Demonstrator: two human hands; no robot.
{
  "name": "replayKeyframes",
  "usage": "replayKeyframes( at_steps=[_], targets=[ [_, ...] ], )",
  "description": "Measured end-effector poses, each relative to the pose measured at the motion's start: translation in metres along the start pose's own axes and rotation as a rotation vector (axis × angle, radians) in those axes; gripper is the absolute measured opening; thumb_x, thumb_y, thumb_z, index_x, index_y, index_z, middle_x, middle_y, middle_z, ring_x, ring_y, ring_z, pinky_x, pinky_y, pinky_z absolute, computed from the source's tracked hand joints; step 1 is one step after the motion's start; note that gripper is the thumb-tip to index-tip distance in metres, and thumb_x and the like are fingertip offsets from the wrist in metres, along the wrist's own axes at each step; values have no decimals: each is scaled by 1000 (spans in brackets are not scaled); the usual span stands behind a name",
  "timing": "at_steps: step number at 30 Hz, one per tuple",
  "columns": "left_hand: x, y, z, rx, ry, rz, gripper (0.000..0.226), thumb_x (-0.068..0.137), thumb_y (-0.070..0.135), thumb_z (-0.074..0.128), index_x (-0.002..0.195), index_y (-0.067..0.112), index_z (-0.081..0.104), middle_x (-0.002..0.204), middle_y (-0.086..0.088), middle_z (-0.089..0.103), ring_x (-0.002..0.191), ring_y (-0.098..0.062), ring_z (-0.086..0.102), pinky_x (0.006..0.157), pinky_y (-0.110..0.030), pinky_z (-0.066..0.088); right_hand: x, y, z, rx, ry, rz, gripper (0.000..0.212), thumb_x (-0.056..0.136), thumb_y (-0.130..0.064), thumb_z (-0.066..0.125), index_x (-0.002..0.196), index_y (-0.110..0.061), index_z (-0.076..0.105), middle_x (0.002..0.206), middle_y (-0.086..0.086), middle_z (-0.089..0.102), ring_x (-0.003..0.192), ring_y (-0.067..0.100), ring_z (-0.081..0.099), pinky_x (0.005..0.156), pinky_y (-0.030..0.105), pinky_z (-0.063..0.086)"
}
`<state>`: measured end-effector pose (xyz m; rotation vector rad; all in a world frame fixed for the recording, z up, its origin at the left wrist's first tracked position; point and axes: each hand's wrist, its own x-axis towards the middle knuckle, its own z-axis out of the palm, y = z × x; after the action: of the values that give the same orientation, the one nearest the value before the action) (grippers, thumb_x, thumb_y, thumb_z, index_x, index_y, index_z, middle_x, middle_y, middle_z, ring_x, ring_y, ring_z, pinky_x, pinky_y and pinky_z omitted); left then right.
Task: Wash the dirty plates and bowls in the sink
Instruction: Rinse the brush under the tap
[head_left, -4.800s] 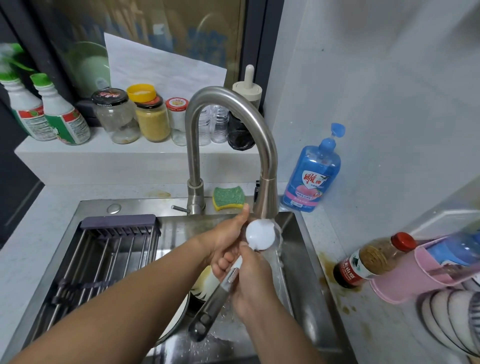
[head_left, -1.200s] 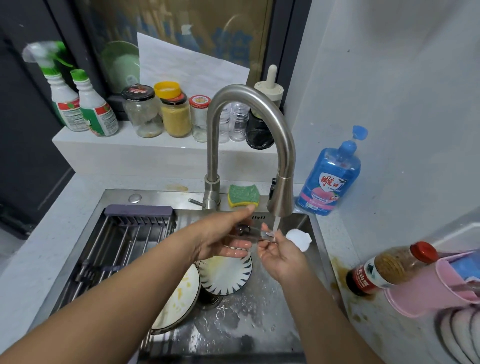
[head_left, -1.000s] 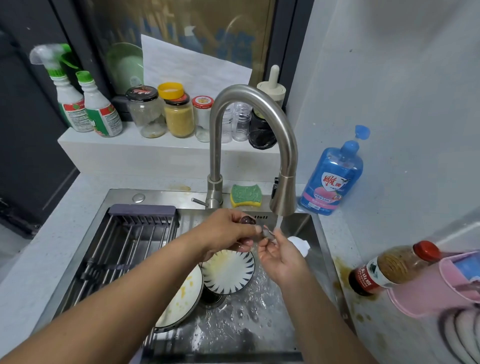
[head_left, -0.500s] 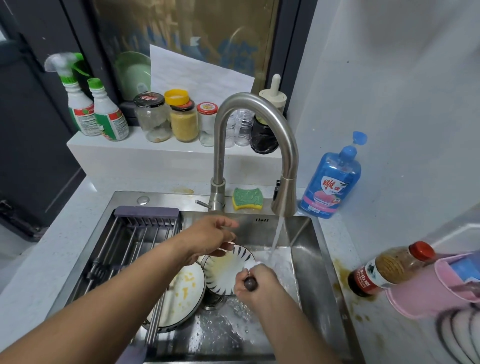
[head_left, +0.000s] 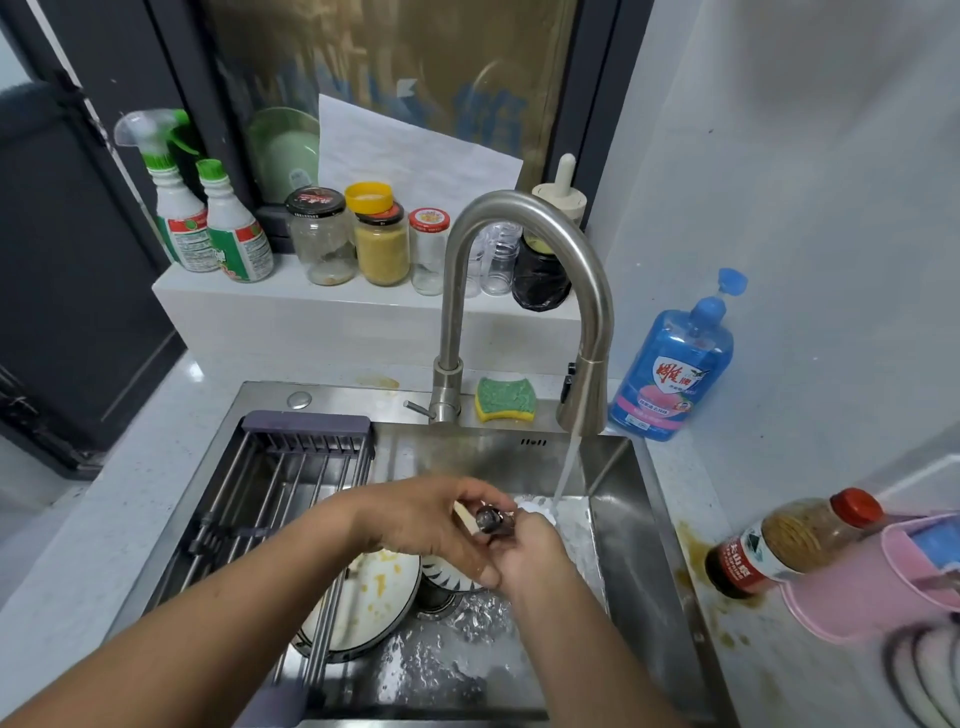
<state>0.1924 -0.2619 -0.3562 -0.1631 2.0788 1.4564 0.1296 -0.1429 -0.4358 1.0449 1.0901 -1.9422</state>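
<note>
Pale counter (head_left: 130, 493), stained at right; steel sink (head_left: 634, 545), tap (head_left: 524, 208) running. A dirty plate (head_left: 374, 592) and striped bowl (head_left: 441, 571) are lodged at the drain, the bowl partly hidden beneath the hands. A utensil (head_left: 488, 519) is clasped in the right hand (head_left: 530, 545) grip. The left hand (head_left: 431, 525) grip is curled at its handle end, hold indiscernible. A pink container (head_left: 872, 587) is cut by the right edge. Open basin is left beside the right wall.

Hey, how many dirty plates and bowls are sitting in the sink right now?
2. A plate smeared yellow lies left of the drain, partly under the rack; a striped dish lies beside it, mostly under the left hand. Others may be hidden.
</note>
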Motion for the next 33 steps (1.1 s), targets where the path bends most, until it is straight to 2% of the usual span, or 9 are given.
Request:
replayKeyframes(
  at_steps=[2, 4, 6, 9, 12, 15, 25, 28, 33],
  targets=[
    [-1, -4, -3, -70, 36, 21, 78, 76, -5, 84, 138, 33, 58, 122, 1, 59, 92, -12, 70, 89, -27, 58, 0, 0, -1, 34, -16, -5, 34, 107, -23, 40, 119, 5, 56, 109, 21, 69, 103, 38, 69, 80, 49, 59],
    [1, -13, -11, -49, 92, 18, 76, 80, -15, 73, 136, 34, 58, 127, -6, 55, 93, -15, 69, 89, -31, 60, -1, -2, -4, 108, 19, -42, 21, 108, -17, 43, 111, 0, 55, 97, 14, 67, 77, 22, 65, 61, 35, 58],
    [5, -26, -19, -51, 175, 3, 73, 81, -17, 68, 127, 39, 61, 119, -8, 57, 87, -16, 69, 96, -44, 58, -5, 2, -8, 157, 25, -78, 14, 107, -9, 42, 100, -5, 53, 82, 10, 59, 59, 16, 49, 44, 24, 41],
    [8, -39, -21, -57, 238, -33, 67, 82, -12, 68, 123, 40, 62, 110, -5, 62, 85, -20, 67, 99, -57, 53, -7, 12, -16, 84, 73, 23, 18, 103, 0, 36, 93, -4, 50, 75, 9, 54, 54, 14, 47, 36, 17, 35],
    [10, -47, -16, -78, 227, -61, 63, 84, -13, 65, 119, 39, 64, 107, -4, 63, 85, -20, 66, 94, -52, 54, -5, 15, -20, -1, 43, 32, 15, 102, -1, 37, 97, -5, 50, 70, 8, 53, 45, 12, 48, 36, 17, 35],
    [11, -51, -14, -100, 222, -78, 60, 85, -14, 63, 114, 39, 64, 106, -4, 62, 84, -20, 63, 83, -39, 49, -18, 12, -14, -38, -22, 59, 13, 104, -4, 40, 99, -4, 51, 73, 8, 52, 51, 13, 47, 36, 16, 38],
    [15, -50, -6, -149, 257, -131, 50, 89, -12, 63, 124, 23, 65, 103, -3, 60, 84, -16, 57, 75, -26, 50, -21, 7, -19, -125, 36, 38, 18, 103, -3, 39, 96, -4, 56, 74, 11, 56, 52, 13, 48, 37, 14, 37],
    [14, -49, -3, -124, 261, -127, 52, 86, -12, 69, 125, 22, 64, 103, -3, 61, 85, -19, 58, 74, -28, 49, -20, 2, -22, 14, 33, 64, 16, 102, 3, 39, 96, -3, 53, 89, 14, 55, 62, 15, 49, 36, 16, 43],
    [12, -45, 0, -105, 225, -87, 57, 80, -9, 76, 116, 33, 64, 103, -3, 64, 88, -22, 65, 80, -37, 47, -20, -5, -20, 148, 2, 30, 8, 105, -2, 43, 100, -1, 49, 95, 14, 53, 69, 19, 54, 38, 21, 49]
  ],
)
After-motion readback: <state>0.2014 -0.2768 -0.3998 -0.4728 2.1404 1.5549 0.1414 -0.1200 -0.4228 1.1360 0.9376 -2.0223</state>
